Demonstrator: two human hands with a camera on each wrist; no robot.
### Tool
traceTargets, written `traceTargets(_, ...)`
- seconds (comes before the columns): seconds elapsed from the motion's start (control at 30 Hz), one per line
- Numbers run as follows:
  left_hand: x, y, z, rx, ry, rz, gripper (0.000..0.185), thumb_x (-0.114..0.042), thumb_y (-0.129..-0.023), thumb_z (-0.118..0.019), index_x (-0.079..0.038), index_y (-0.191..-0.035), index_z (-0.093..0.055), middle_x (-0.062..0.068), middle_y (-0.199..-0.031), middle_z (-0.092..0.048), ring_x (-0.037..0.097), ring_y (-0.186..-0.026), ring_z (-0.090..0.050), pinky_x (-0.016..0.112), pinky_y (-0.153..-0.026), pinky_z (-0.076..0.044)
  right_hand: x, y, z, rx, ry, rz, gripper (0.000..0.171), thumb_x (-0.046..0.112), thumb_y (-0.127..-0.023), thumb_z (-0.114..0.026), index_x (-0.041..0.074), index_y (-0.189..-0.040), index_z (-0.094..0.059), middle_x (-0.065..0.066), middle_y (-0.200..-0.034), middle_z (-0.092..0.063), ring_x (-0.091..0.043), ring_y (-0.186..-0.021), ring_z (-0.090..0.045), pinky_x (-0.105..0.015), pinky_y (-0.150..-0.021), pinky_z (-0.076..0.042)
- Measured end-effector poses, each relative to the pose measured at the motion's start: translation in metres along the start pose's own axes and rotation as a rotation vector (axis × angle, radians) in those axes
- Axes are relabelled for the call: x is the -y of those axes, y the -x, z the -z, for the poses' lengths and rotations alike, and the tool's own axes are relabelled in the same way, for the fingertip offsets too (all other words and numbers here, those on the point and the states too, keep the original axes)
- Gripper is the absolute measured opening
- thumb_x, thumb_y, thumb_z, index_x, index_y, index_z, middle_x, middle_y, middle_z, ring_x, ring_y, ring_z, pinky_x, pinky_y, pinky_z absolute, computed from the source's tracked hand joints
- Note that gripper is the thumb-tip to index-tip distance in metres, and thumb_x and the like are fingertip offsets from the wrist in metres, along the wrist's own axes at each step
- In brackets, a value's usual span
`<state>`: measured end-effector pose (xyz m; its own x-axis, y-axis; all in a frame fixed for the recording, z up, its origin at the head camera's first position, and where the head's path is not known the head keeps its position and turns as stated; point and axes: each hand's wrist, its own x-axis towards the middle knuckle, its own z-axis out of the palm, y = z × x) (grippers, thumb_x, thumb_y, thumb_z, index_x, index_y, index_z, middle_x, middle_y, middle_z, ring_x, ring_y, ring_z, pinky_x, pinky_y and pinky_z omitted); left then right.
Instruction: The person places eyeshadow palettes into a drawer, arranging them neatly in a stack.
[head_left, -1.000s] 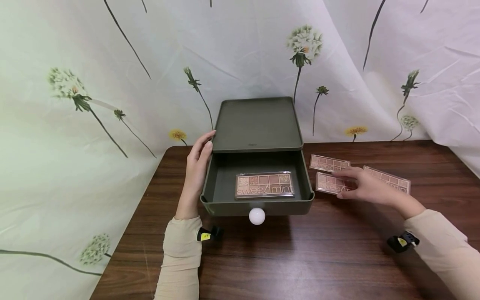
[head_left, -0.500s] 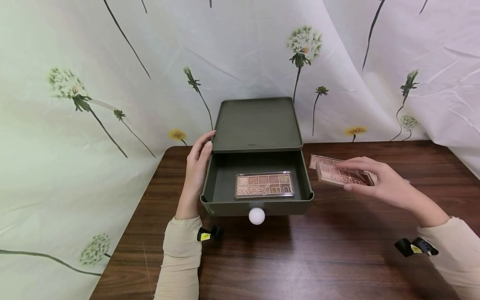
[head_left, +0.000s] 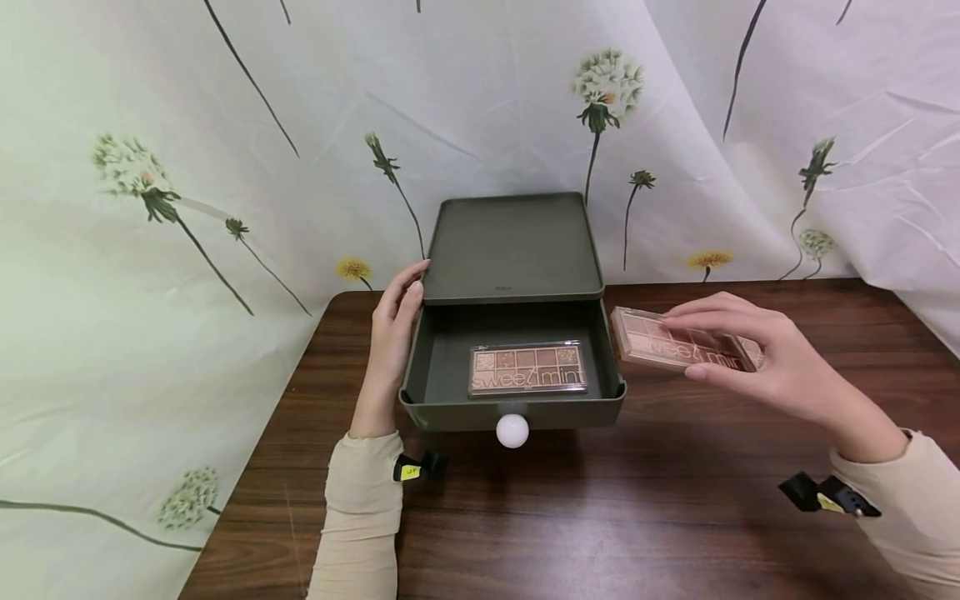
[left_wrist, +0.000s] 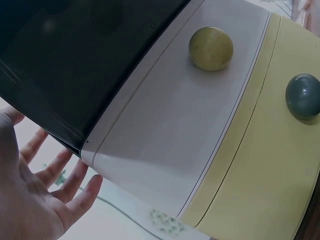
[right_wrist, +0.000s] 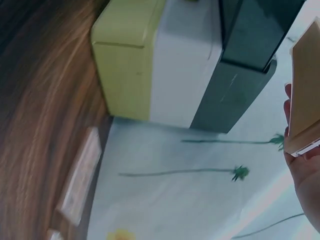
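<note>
The eyeshadow palette [head_left: 678, 343] is off the bench, pinched lengthwise between the thumb and fingers of the right hand [head_left: 757, 358], just to the right of the open green drawer [head_left: 442, 392] and level with its rim. The grip looks firm: fingers along the far edge, thumb under the near one. One palette already in the drawer [head_left: 527, 369] lies flat toward the front, so I judge the putting-away to be partly done, with this second one about to follow. The left hand [head_left: 393, 333] rests with straight fingers against the left side of the drawer unit [head_left: 513, 246], steadying it.

How many palettes are left on the bench [head_left: 600, 517] is hard to say, since the right hand and its palette cover that spot (the right wrist view shows one pale palette [right_wrist: 80, 177] lying on the wood). The lower drawers appear only in the wrist views, and the held palette is cut off there.
</note>
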<state>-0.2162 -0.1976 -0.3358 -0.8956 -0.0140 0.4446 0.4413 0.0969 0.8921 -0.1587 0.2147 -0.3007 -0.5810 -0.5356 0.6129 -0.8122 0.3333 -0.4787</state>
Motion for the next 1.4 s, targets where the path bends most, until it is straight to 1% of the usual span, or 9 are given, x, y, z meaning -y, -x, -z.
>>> traceTargets(0.17, -0.001, 0.0, 0.0, -0.004, -0.004, 0.001, 0.041, -0.025, -0.105, -0.046, -0.008, -0.142, -0.053, 0.003, -0.145, -0.048, 0.013, -0.131, -0.043, 0.033, -0.103, -0.036, 0.007, -0.013, -0.007, -0.007, -0.054, 0.076, 0.051, -0.006, -0.07, -0.082, -0.002, -0.119, -0.07, -0.011, -0.12, -0.066, -0.017, -0.115, -0.056, -0.024, -0.096, -0.039)
traceTargets(0.37, 0.0, 0.0, -0.001, -0.008, -0.003, 0.001, 0.041, -0.025, -0.105, -0.046, -0.008, -0.142, -0.053, 0.003, -0.144, -0.049, 0.012, -0.126, -0.045, 0.031, -0.1, -0.036, 0.013, -0.026, -0.017, -0.015, -0.069, 0.105, 0.05, -0.005, -0.071, -0.082, -0.001, -0.119, -0.07, -0.011, -0.12, -0.066, -0.013, -0.1, -0.056, -0.022, -0.073, -0.039)
traceTargets(0.6, 0.0, 0.0, -0.001, -0.007, -0.004, 0.0, 0.041, -0.024, -0.106, -0.046, -0.007, -0.142, -0.053, 0.004, -0.142, -0.05, 0.012, -0.116, -0.045, 0.029, -0.093, -0.036, 0.023, -0.042, -0.03, 0.018, -0.119, 0.083, 0.055, -0.007, -0.07, -0.082, 0.004, -0.122, -0.07, -0.008, -0.123, -0.065, -0.016, -0.107, -0.055, -0.024, -0.075, -0.041)
traceTargets(0.77, 0.0, 0.0, 0.0, -0.006, -0.001, -0.005, 0.041, -0.023, -0.106, -0.046, -0.006, -0.142, -0.053, 0.004, -0.143, -0.049, 0.012, -0.125, -0.045, 0.03, -0.1, -0.035, 0.031, -0.054, -0.04, 0.073, -0.132, 0.021, 0.051, 0.001, -0.077, -0.082, 0.015, -0.125, -0.07, 0.002, -0.127, -0.062, -0.013, -0.102, -0.053, -0.024, -0.069, -0.041)
traceTargets(0.87, 0.0, -0.001, 0.0, -0.004, -0.003, -0.002, 0.041, -0.024, -0.106, -0.046, -0.007, -0.142, -0.053, 0.004, -0.144, -0.049, 0.012, -0.126, -0.045, 0.03, -0.1, -0.035, 0.035, -0.063, -0.048, 0.089, -0.176, 0.039, 0.049, 0.003, -0.08, -0.082, 0.015, -0.126, -0.07, 0.002, -0.128, -0.062, -0.013, -0.095, -0.051, -0.023, -0.063, -0.039)
traceTargets(0.93, 0.0, 0.0, 0.0, -0.003, -0.004, 0.002, 0.041, -0.024, -0.106, -0.046, -0.008, -0.142, -0.053, 0.004, -0.143, -0.049, 0.012, -0.124, -0.045, 0.03, -0.098, -0.036, 0.037, -0.069, -0.053, 0.1, -0.21, 0.066, 0.048, 0.005, -0.081, -0.081, 0.014, -0.126, -0.069, 0.002, -0.128, -0.062, -0.013, -0.095, -0.052, -0.023, -0.064, -0.04)
traceTargets(1.17, 0.0, 0.0, 0.0, 0.003, 0.003, 0.003, 0.041, -0.024, -0.106, -0.046, -0.007, -0.143, -0.052, 0.004, -0.145, -0.048, 0.013, -0.13, -0.043, 0.033, -0.102, -0.035, 0.041, -0.088, -0.068, 0.173, -0.257, 0.133, 0.047, 0.008, -0.081, -0.082, 0.013, -0.126, -0.069, 0.004, -0.128, -0.063, -0.016, -0.115, -0.054, -0.029, -0.087, -0.044)
traceTargets(1.3, 0.0, -0.001, 0.0, 0.003, 0.008, -0.002, 0.041, -0.023, -0.106, -0.045, -0.006, -0.143, -0.052, 0.005, -0.145, -0.048, 0.013, -0.131, -0.043, 0.033, -0.105, -0.035, 0.041, -0.095, -0.074, 0.223, -0.244, 0.127, 0.045, 0.01, -0.081, -0.083, 0.014, -0.125, -0.07, 0.005, -0.128, -0.063, -0.015, -0.119, -0.054, -0.033, -0.097, -0.043)
traceTargets(1.4, 0.0, -0.001, -0.001, 0.0, 0.005, -0.008, 0.041, -0.023, -0.106, -0.046, -0.006, -0.142, -0.052, 0.005, -0.145, -0.048, 0.013, -0.131, -0.043, 0.033, -0.105, -0.034, 0.039, -0.097, -0.077, 0.268, -0.227, 0.099, 0.043, 0.014, -0.084, -0.081, 0.015, -0.125, -0.069, 0.006, -0.128, -0.063, -0.014, -0.12, -0.053, -0.034, -0.098, -0.043)
